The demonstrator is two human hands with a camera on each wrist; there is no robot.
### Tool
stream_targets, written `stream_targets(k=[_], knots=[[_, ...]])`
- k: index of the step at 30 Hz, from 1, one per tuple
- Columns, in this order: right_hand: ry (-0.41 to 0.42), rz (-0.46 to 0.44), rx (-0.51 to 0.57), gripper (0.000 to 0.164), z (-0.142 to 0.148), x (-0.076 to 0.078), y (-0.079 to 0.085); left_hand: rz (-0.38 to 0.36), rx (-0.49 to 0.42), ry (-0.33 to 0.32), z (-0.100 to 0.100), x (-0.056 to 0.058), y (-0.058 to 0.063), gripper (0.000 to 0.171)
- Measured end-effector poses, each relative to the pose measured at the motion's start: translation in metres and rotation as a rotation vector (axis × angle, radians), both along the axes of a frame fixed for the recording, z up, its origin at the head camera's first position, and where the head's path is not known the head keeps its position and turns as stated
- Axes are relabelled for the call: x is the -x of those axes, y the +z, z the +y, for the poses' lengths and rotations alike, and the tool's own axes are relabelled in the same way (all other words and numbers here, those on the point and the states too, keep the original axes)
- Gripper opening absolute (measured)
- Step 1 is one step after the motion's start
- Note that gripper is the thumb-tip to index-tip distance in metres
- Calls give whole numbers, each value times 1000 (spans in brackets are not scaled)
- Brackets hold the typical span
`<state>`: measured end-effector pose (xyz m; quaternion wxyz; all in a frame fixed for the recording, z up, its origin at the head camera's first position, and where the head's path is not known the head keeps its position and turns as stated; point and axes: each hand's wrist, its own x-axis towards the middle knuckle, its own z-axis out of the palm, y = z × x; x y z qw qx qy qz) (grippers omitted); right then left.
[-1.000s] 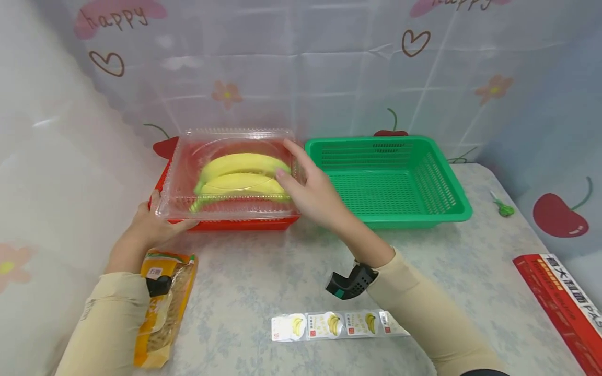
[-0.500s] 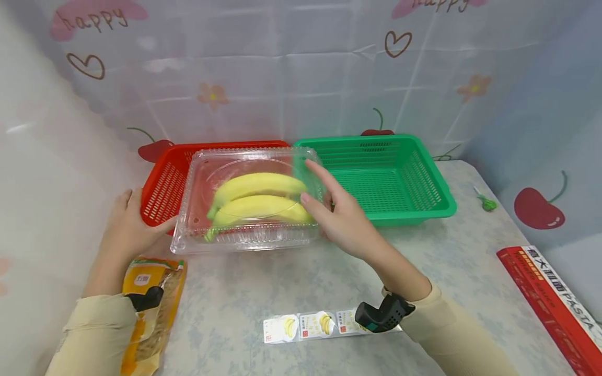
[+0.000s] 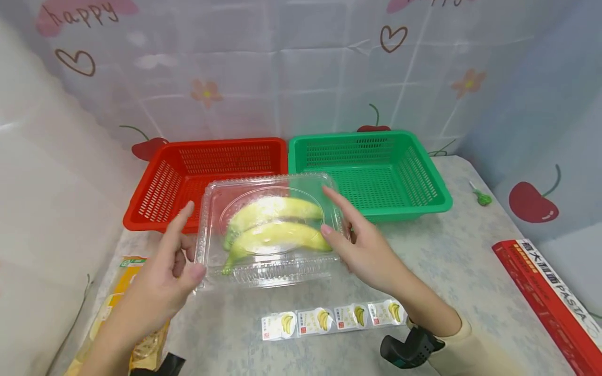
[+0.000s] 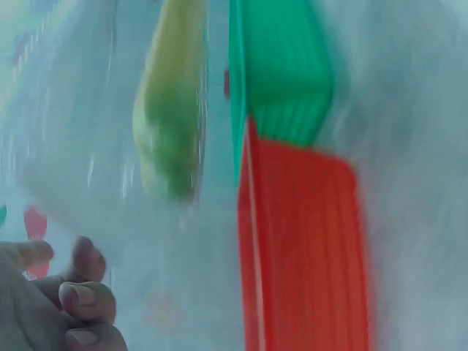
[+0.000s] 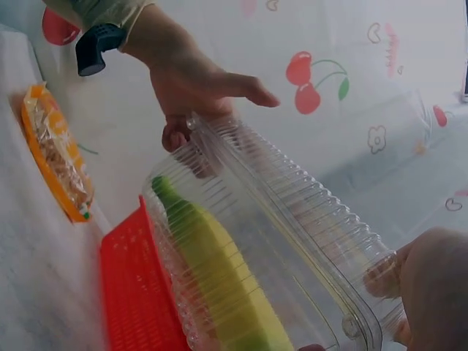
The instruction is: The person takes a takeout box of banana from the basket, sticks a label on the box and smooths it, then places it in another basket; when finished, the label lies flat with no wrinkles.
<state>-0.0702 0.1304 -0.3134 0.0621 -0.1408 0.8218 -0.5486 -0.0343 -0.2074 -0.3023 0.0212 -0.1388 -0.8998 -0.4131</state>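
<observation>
A clear plastic clamshell box (image 3: 275, 272) with two yellow bananas (image 3: 282, 236) inside hovers over the near edges of the baskets in the head view. My right hand (image 3: 371, 253) grips its right side, thumb on the lid and the other fingers around the edge. By the left end is my left hand (image 3: 157, 284), its index finger raised and the others loosely bent. The left wrist view shows these bent fingertips (image 4: 88, 296) apart from the box. In the right wrist view, the left thumb stands out straight beside the box's end.
A red basket (image 3: 155, 211) and a green basket (image 3: 423, 183) stand side by side at the back. Banana stickers (image 3: 324, 319) lie in front, a yellow pasta bag (image 3: 124, 277) at left. Right are a red pasta box (image 3: 541, 292) and a small green item (image 3: 483, 198).
The box has come out from over the red basket, toward me and slightly right, in my right hand. My left hand has left the red basket's side and moved to the box's left end.
</observation>
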Motion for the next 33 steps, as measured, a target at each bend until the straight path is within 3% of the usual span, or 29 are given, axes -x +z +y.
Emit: stream_targets(k=[4, 7, 13, 19, 33], knots=[[4, 9, 5, 62, 7, -11, -7, -93, 56, -16, 18, -13, -6, 107], [9, 4, 16, 63, 14, -17, -13, -132, 44, -16, 27, -17, -10, 114], [6, -9, -9, 63, 30, -27, -26, -196, 41, 21, 40, -24, -21, 115], [20, -40, -16, 63, 46, -35, -36, -193, 86, 14, 53, -28, -34, 116], [-1, -58, -43, 65, 84, -48, -65, -279, 171, 7, 88, -27, -57, 119]])
